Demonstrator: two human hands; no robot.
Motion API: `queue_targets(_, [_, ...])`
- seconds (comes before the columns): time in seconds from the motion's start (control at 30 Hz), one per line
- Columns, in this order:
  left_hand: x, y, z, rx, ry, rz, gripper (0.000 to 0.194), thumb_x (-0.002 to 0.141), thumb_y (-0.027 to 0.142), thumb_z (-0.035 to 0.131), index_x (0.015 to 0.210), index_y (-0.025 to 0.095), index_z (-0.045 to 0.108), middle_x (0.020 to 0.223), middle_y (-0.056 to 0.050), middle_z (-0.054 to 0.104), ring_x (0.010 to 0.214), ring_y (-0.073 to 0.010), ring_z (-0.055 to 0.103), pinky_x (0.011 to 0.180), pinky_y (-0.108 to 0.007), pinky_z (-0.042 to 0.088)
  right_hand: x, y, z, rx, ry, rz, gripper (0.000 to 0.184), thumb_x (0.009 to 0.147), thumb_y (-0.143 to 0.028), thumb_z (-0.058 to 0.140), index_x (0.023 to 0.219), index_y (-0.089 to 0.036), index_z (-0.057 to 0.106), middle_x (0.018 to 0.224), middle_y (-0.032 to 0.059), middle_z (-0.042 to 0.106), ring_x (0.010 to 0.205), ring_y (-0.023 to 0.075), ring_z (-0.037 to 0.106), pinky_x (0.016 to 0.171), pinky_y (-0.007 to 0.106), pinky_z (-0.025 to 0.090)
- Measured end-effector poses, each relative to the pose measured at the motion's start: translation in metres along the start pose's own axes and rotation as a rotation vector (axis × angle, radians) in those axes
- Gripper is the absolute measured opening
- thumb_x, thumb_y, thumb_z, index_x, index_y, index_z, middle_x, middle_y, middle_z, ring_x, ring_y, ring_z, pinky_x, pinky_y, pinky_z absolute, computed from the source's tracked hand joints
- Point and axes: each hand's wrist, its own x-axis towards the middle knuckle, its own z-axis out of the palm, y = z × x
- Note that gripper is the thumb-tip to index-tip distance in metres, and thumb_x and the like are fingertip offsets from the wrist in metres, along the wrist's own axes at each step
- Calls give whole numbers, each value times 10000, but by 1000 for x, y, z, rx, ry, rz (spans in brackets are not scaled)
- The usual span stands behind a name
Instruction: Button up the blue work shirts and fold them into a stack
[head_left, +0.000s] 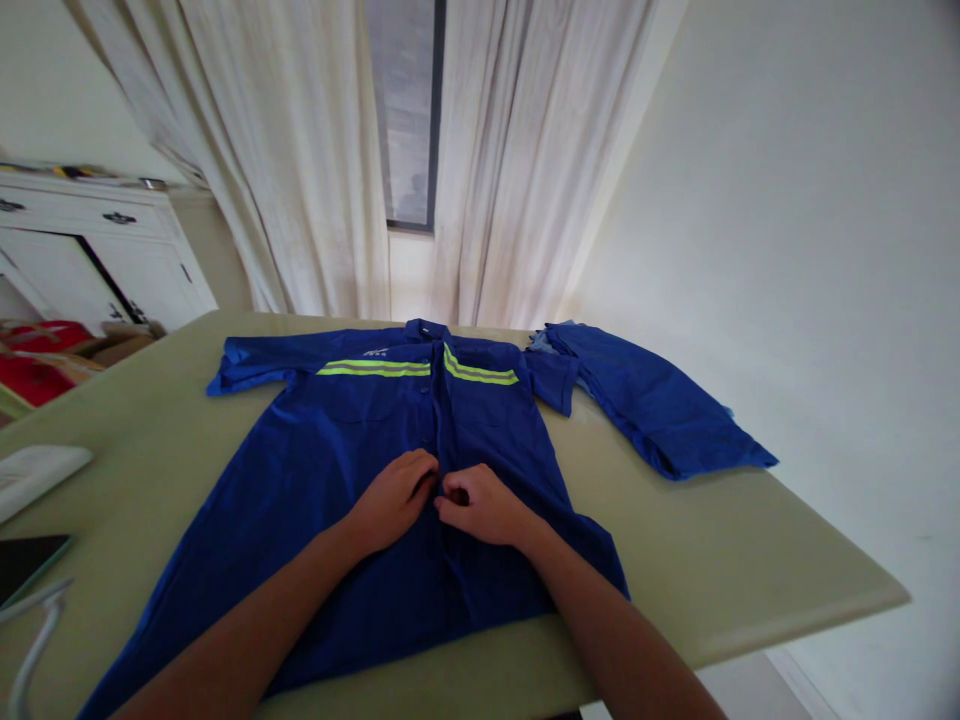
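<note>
While both hands meet at the shirt's front placket, the step in hand reads as buttoning — fingers pinched in on the fabric edge, not flat. Head view only: the left hand (394,497) is curled, fingertips closed on the placket just left of the centre line; the right hand (484,503) is curled too, thumb and fingers pinching the opposite edge; the two hands are touching or nearly so. I cannot tell whether a button is between the fingers — too small, and hidden by the knuckles.

The blue work shirt (360,440) lies face up and spread on the desk (712,540), collar away from the person, hem hanging toward the near edge; the reflective stripe (416,369) runs across the chest; one sleeve (652,405) is thrown out to the right, the other folded short at the left. Upper placket looks closed; judging by that, work is about halfway down the front.

Next move, as I judge it: keep both edges aligned and fabric taut, then shift grip lower; lower hem is rumpled, so misalignment is the risk.

Elsewhere: curtains (300,150) behind, white cabinet (97,250) left, a dark tablet (26,562) on the desk's left edge.
</note>
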Motion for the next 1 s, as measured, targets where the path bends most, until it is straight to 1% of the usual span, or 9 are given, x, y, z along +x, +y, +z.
queue_targets(0.07, [-3, -1, 0, 172, 26, 4, 243, 987, 208, 438, 1079, 193, 663, 1162, -111, 718, 1110, -268, 655, 966, -438, 497, -3, -4, -2, 102, -73, -35, 322, 906, -272, 649, 634, -191, 497, 558, -77, 447, 553, 83, 440, 551, 222, 287])
queue_targets(0.17, [-8, -9, 4, 360, 41, 42, 392, 980, 223, 460, 1336, 176, 617, 1474, -156, 604, 1390, -309, 532, 1157, -527, 393, -6, -8, -4, 128, -158, -91, 297, 909, -263, 650, 658, -189, 510, 572, -84, 460, 547, 74, 435, 557, 214, 293])
queue_targets(0.27, [-13, -18, 10, 449, 0, 90, 470, 988, 213, 426, 1423, 158, 594, 1540, -161, 557, 1486, -299, 449, 1230, -532, 329, -7, -11, -5, 142, -249, -132, 278, 903, -240, 664, 668, -189, 524, 590, -85, 482, 567, 76, 467, 571, 210, 312])
queue_targets(0.4, [-15, -25, 11, 481, -35, 147, 529, 966, 235, 480, 1486, 204, 573, 1556, -129, 550, 1512, -291, 416, 1257, -509, 311, -8, -16, -3, 257, -333, -158, 245, 944, -357, 695, 776, -188, 637, 660, -66, 583, 625, 93, 550, 603, 206, 373])
queue_targets(0.5, [-16, -26, 10, 492, -69, 169, 560, 934, 307, 573, 1487, 215, 584, 1547, -137, 556, 1496, -319, 431, 1260, -518, 311, -8, -20, -2, 298, -247, -116, 261, 938, -453, 726, 912, -195, 702, 768, -36, 672, 708, 117, 624, 642, 209, 429])
queue_targets(0.6, [-16, -23, 8, 493, -74, 168, 517, 954, 320, 565, 1460, 227, 614, 1497, -136, 600, 1468, -327, 462, 1255, -539, 317, -6, -16, -6, 276, -35, -69, 310, 1002, -499, 637, 1018, -198, 710, 887, 4, 717, 806, 140, 662, 722, 230, 489])
queue_targets(0.7, [-17, -20, 8, 474, -64, 178, 477, 990, 298, 512, 1453, 259, 621, 1459, -116, 631, 1432, -314, 501, 1254, -553, 317, -4, -3, -12, 88, 174, -37, 371, 1013, -509, 623, 1196, -195, 697, 1166, 79, 726, 1086, 198, 664, 980, 317, 493])
queue_targets(0.83, [-17, -20, 7, 456, -53, 193, 494, 999, 317, 505, 1482, 264, 594, 1491, -113, 606, 1431, -305, 500, 1259, -543, 313, -5, 15, -8, -182, 109, 24, 708, 954, -655, 634, 1513, -235, 526, 1549, 154, 530, 1423, 321, 477, 1182, 504, 350])
queue_targets(1.0, [-15, -22, 6, 441, -78, 174, 507, 990, 339, 533, 1488, 263, 588, 1515, -123, 589, 1439, -308, 497, 1268, -545, 293, -4, 20, 2, -242, 60, 40, 723, 998, -723, 476, 1578, -291, 453, 1628, 124, 454, 1489, 315, 410, 1195, 526, 321])
